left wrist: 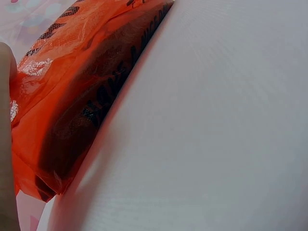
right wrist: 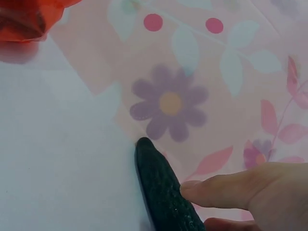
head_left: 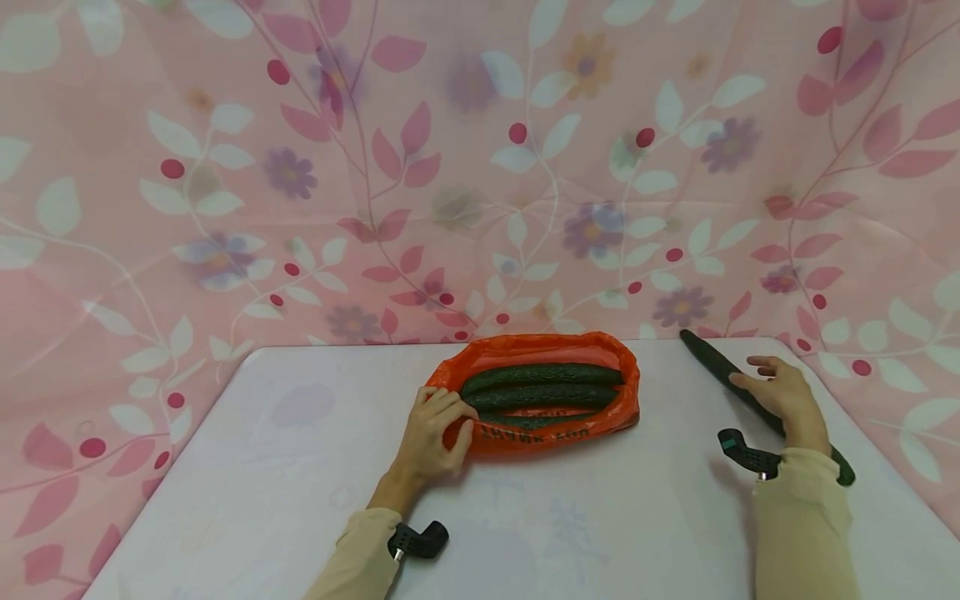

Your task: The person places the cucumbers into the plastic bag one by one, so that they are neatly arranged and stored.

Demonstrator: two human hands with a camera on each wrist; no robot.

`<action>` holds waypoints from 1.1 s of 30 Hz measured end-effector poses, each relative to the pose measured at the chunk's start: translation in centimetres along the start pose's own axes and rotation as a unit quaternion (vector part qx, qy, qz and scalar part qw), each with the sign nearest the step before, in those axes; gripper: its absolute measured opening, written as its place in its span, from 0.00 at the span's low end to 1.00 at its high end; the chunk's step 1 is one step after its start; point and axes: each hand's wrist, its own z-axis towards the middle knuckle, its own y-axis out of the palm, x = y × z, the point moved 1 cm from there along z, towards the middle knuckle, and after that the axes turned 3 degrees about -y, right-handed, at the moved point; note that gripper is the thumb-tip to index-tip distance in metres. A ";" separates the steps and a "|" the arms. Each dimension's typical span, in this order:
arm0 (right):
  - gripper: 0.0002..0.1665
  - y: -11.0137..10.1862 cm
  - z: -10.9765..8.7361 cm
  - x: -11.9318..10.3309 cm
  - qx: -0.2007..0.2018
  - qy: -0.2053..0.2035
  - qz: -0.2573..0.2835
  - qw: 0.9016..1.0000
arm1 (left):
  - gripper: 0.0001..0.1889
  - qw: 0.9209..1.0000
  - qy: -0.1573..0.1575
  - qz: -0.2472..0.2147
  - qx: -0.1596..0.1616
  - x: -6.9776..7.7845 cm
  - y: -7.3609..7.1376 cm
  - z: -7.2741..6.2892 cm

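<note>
An orange-red plastic bag (head_left: 551, 446) with printed dark lettering lies at the table's far middle, its mouth spread wide. Inside it three dark green cucumbers (head_left: 547, 373) lie side by side. My left hand (head_left: 435, 429) grips the bag's left rim between thumb and fingers; in the left wrist view, the bag's side (left wrist: 72, 91) fills the upper left. To the right, another cucumber (head_left: 708, 358) lies slanting on the table. My right hand (head_left: 783, 396) is over it, fingers loosely extended. One fingertip (right wrist: 190, 188) meets the edge of that cucumber in the right wrist view.
The white table (head_left: 555, 533) ends at a pink flowered cloth (head_left: 480, 208) hanging behind and beside it. The lone cucumber's far tip reaches the table's back edge. Black camera mounts (head_left: 420, 542) sit on both wrists.
</note>
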 end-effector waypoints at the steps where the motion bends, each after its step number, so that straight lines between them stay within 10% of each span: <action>1: 0.42 0.0 0.0 0.0 -0.006 0.002 -0.007 1.000 | 0.05 1.000 0.001 0.001 -0.001 0.0 0.0 0.0; 21: 0.44 0.5 -0.1 -0.1 -0.063 0.044 -0.053 0.996 | 0.04 1.000 0.000 0.014 -0.018 0.0 0.1 0.0; 33: 0.40 0.9 0.4 0.2 -0.003 0.057 -0.064 0.996 | 0.04 1.000 -0.006 0.006 -0.010 0.0 0.0 0.0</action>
